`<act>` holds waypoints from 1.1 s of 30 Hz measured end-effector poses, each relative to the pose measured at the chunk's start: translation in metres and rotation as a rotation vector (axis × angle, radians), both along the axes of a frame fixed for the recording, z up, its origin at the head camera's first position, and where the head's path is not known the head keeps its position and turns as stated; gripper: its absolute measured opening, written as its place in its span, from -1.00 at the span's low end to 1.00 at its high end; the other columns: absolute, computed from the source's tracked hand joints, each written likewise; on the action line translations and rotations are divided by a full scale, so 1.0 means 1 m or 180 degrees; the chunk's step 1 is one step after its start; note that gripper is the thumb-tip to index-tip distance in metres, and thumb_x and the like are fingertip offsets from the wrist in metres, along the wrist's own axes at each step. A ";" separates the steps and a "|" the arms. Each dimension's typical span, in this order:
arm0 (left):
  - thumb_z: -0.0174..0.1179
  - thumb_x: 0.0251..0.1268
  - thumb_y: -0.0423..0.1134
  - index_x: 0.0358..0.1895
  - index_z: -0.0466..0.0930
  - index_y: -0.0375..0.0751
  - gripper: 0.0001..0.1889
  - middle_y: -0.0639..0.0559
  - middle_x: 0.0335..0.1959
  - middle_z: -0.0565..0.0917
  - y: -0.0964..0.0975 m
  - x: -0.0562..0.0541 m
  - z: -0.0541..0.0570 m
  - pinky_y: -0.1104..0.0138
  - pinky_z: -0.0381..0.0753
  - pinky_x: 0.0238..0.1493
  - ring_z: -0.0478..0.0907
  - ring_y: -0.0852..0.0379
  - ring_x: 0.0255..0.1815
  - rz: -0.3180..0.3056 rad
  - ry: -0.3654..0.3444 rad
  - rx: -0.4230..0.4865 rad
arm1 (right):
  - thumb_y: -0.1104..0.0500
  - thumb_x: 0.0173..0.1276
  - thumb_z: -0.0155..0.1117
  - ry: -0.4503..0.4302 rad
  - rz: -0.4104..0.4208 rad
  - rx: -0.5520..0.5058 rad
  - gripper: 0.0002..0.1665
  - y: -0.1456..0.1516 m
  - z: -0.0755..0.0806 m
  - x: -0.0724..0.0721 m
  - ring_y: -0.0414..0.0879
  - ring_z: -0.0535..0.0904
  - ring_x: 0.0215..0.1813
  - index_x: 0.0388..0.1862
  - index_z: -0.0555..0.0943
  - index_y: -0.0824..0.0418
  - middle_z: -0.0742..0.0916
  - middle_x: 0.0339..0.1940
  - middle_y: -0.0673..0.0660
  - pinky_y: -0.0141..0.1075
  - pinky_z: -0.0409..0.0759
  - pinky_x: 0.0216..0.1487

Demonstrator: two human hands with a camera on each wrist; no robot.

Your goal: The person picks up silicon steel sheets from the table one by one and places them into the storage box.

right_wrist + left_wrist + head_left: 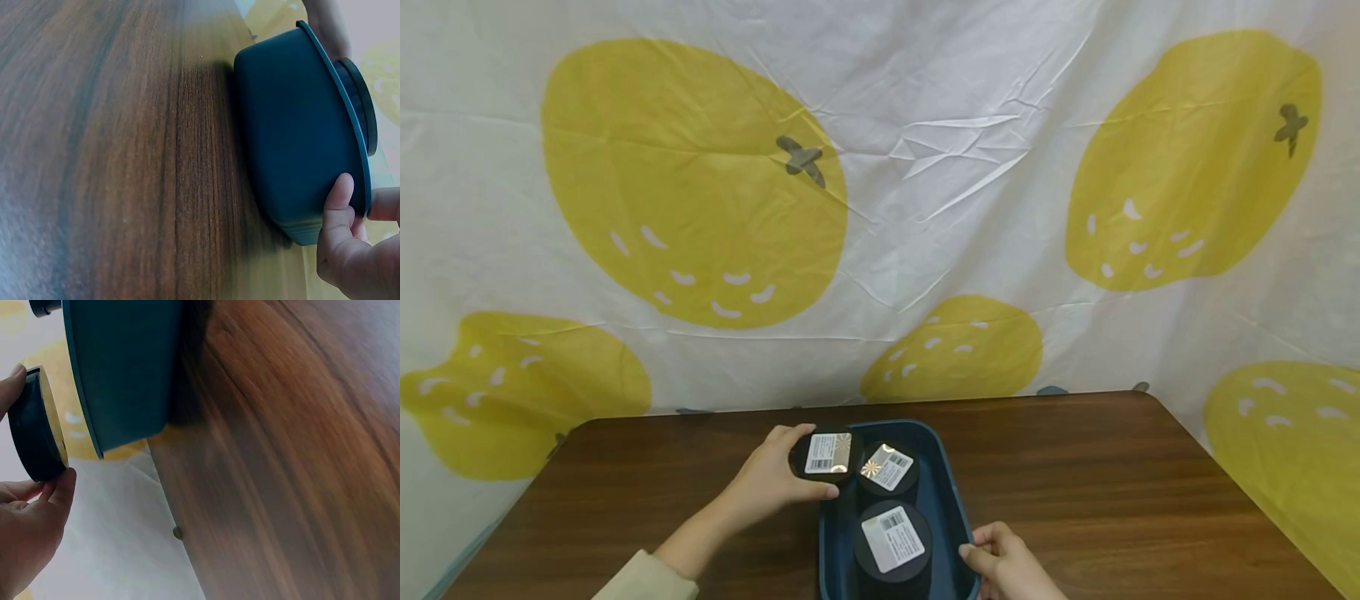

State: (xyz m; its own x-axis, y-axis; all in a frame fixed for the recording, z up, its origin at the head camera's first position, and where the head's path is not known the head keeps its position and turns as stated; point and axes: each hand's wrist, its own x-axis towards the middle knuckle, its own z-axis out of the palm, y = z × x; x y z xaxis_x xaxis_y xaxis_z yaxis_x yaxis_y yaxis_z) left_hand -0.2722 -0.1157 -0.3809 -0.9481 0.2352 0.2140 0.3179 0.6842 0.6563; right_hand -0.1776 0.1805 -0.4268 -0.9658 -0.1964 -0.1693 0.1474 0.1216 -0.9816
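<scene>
My left hand (pixel 772 471) grips a flat, round black container (pixel 827 454) by its sides, a white and gold label facing up. In the left wrist view the container (pixel 39 425) is tipped on edge in that frame, held between thumb and fingers. It is at the far left rim of a dark blue rectangular tray (pixel 951 479). Inside the tray stand two more round black containers, one at the back (pixel 913 479) and a larger-looking one (pixel 868 562) in front, both with labels on top. My right hand (pixel 1003 562) pinches the tray's right rim near the front.
The tray stands on a dark brown wooden table (pixel 1090 467). Behind the table hangs a white cloth (pixel 955 183) printed with yellow fruit, close to the table's back edge.
</scene>
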 end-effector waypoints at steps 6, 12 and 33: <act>0.57 -0.42 0.02 0.22 0.39 -0.32 -0.03 -0.13 -0.01 0.45 0.018 -0.003 0.001 0.02 0.46 0.05 0.46 -0.07 0.00 -0.0115 -0.0068 0.0000 | 0.26 0.32 0.08 0.0017 -0.0014 -0.0004 -0.66 0.000 -0.001 0.001 -0.17 0.41 -0.59 -0.15 0.21 0.49 0.43 -0.42 0.09 -0.43 0.47 -0.54; 0.57 -0.45 0.03 0.20 0.41 -0.32 -0.03 -0.12 -0.03 0.46 0.033 -0.007 0.001 0.04 0.47 0.01 0.47 -0.06 -0.05 -0.0254 -0.0082 0.0001 | 0.27 0.32 0.08 -0.0026 -0.0043 -0.0014 -0.67 -0.001 -0.001 0.001 -0.17 0.41 -0.57 -0.15 0.22 0.48 0.42 -0.42 0.08 -0.42 0.48 -0.52; 0.56 -0.42 0.02 0.16 0.43 -0.37 -0.07 -0.10 -0.13 0.45 0.056 -0.017 -0.008 0.10 0.50 -0.07 0.46 -0.01 -0.16 -0.0497 -0.0107 -0.0123 | 0.25 0.32 0.09 -0.0050 -0.0006 -0.0068 -0.67 0.002 0.000 0.002 -0.17 0.39 -0.61 -0.15 0.21 0.45 0.45 -0.40 0.11 -0.42 0.45 -0.55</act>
State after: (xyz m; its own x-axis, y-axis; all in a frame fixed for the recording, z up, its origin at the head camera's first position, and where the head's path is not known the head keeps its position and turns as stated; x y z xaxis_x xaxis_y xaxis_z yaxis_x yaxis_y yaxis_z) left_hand -0.2890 -0.0601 -0.3890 -0.9058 0.3878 0.1707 0.4007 0.6532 0.6425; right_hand -0.1759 0.1823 -0.4269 -0.9634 -0.1985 -0.1803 0.1630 0.1002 -0.9815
